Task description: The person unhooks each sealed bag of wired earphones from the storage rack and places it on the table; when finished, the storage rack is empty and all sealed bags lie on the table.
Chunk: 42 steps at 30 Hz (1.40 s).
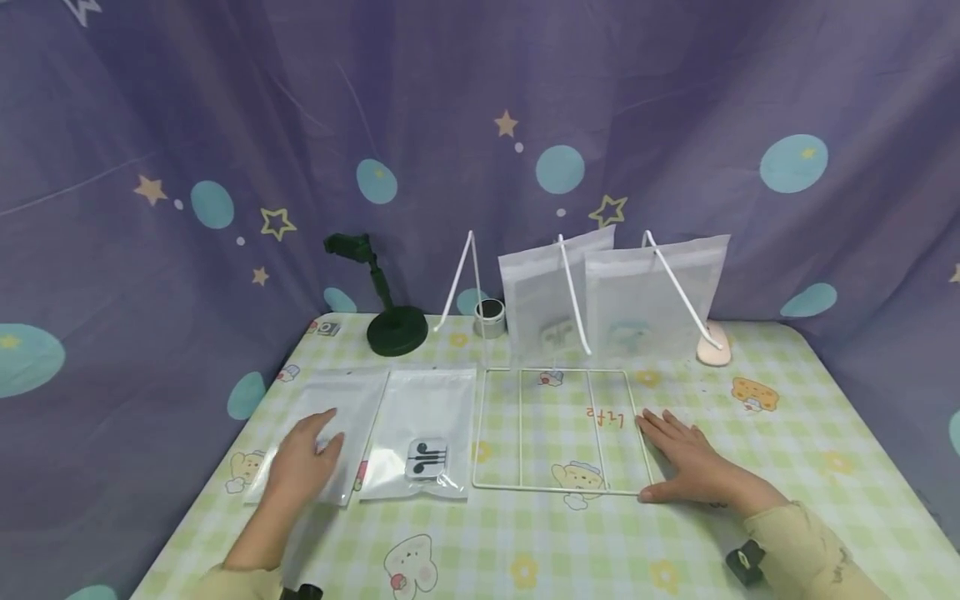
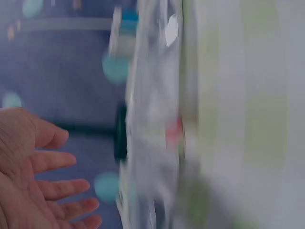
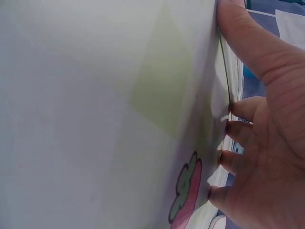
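My left hand [image 1: 302, 461] hovers over a clear zip bag [image 1: 356, 408] at the left, covering part of it. In the left wrist view that hand [image 2: 43, 181] has loosely spread fingers and holds nothing. Beside this bag lies a second zip bag [image 1: 435, 400] with boxed wired earphones [image 1: 426, 459] inside. On the right, my right hand [image 1: 693, 471] rests on the table with fingers spread, thumb and fingertips at the right side of a white wire rack [image 1: 555, 490]. The right wrist view shows its fingertips [image 3: 238, 129] down on the cloth.
Two filled zip bags hang on the rack's upright prongs, one left [image 1: 532, 292] and one right [image 1: 637, 292]; a third prong [image 1: 454, 283] is bare. Behind stand a dark green stand [image 1: 397, 331], a small white cup [image 1: 490, 321] and a pale pink mouse-like object [image 1: 714, 350].
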### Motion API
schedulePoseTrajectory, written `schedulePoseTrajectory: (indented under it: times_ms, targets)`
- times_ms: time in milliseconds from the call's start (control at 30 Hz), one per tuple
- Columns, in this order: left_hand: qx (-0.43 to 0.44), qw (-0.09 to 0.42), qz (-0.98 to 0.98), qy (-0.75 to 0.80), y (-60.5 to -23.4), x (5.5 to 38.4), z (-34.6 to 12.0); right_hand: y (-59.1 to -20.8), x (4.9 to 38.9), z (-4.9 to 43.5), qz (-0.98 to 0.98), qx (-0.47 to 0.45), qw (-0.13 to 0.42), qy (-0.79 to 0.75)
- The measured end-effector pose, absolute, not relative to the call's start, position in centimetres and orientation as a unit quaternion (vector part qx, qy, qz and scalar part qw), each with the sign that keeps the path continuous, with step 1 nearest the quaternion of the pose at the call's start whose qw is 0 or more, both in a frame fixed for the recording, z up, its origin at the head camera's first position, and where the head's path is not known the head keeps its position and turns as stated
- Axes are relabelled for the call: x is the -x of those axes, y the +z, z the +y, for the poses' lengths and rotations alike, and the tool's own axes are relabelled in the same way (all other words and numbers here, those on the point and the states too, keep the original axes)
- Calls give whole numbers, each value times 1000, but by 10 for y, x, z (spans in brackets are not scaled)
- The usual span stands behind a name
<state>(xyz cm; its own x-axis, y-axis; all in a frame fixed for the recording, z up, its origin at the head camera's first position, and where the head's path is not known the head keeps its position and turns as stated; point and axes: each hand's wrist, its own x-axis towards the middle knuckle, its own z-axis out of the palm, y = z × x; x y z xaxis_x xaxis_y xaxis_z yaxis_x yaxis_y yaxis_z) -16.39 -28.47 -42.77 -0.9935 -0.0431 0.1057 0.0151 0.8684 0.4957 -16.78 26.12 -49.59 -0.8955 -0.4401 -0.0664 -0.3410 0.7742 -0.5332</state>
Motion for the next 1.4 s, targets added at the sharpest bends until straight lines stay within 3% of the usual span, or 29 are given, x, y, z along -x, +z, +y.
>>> schedulePoseTrajectory:
  times_ms: [233,500,700,1400]
  targets:
    - [116,42,-959,-255,-435,159,-197,-493,167,260,938,211,87,-260]
    - [237,-66,-954,-169,-459,167,-146,-491,165,259,934,213,90,-272]
    - [247,-109,-955,-121,-469,175,-135,-492,165,260,931,213,96,-279]
    - [243,-102,-960,-98,-474,183,-137,-492,165,259,934,222,79,-270]
